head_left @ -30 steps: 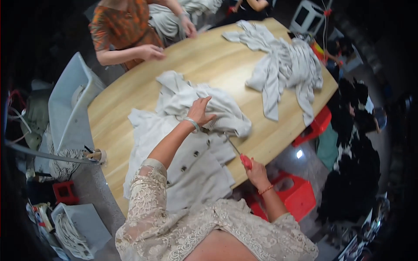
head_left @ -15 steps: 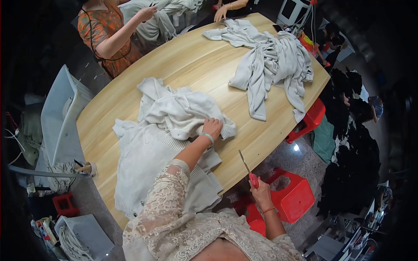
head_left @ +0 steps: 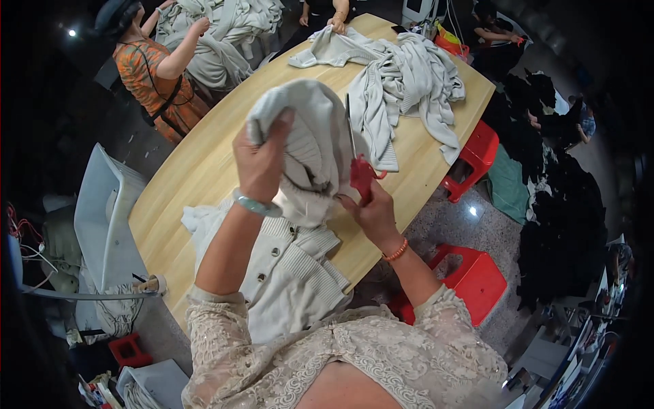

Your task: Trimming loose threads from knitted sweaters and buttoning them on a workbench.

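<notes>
My left hand point(head_left: 262, 160) is raised over the table, closed on a bunched pale grey knit garment point(head_left: 310, 112) with ribbed parts. In my right hand point(head_left: 373, 213) are red-handled scissors point(head_left: 363, 176), their slim metal blades pointing up alongside the cloth. The fingertips of this hand reach the garment's lower right edge; whether they also pinch it, I cannot tell. Below the raised garment, a pale grey buttoned cardigan point(head_left: 286, 273) lies on the table near me, with ribbed edges and dark buttons.
The wooden table point(head_left: 184, 177) holds a heap of grey knitwear point(head_left: 409, 82) at the far right. Another person's hand point(head_left: 337, 26) touches that heap. A person in orange patterned clothing point(head_left: 146, 78) stands far left by more knitwear. Red stools point(head_left: 480, 283) stand to the right, a pale bin point(head_left: 109, 211) left.
My left hand has lifted the bunched garment off the table. My right hand has brought the scissors up and left to the cloth. The far person's hand now touches the heap's sleeve.
</notes>
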A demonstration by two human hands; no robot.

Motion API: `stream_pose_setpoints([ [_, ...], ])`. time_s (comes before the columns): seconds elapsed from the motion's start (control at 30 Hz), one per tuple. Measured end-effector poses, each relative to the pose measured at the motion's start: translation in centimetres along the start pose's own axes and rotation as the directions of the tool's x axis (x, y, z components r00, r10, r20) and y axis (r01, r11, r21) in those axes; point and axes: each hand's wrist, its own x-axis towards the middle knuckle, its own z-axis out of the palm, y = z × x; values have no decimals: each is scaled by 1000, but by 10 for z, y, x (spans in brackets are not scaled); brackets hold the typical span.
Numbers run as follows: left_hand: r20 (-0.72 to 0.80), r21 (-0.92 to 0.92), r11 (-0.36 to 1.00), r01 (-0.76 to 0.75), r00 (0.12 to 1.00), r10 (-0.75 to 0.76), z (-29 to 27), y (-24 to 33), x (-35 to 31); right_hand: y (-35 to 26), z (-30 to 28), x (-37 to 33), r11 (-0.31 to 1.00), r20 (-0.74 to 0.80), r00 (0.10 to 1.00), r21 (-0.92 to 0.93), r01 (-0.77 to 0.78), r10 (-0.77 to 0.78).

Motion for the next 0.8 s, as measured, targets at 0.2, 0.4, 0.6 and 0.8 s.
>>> stream_pose_setpoints([
  [0.2, -53, -138, 987, 78, 995, -86, -19, 25, -15, -22, 12, -2, 985, 95, 995, -162, 49, -34],
  [0.4, -85, -297, 926, 235, 959, -270, -30, 21, -23, -34, -5, -13, 996, 120, 993, -87, -2, 13],
  [0.6, -75, -133, 940, 315, 942, -327, -4, -1, -59, -42, -3, -25, 985, -40, 986, -68, 160, -163],
  [0.8, 245, 265, 962, 58, 961, -126, 18, 13, -85, -38, -11, -22, 977, -114, 978, 105, 187, -175],
])
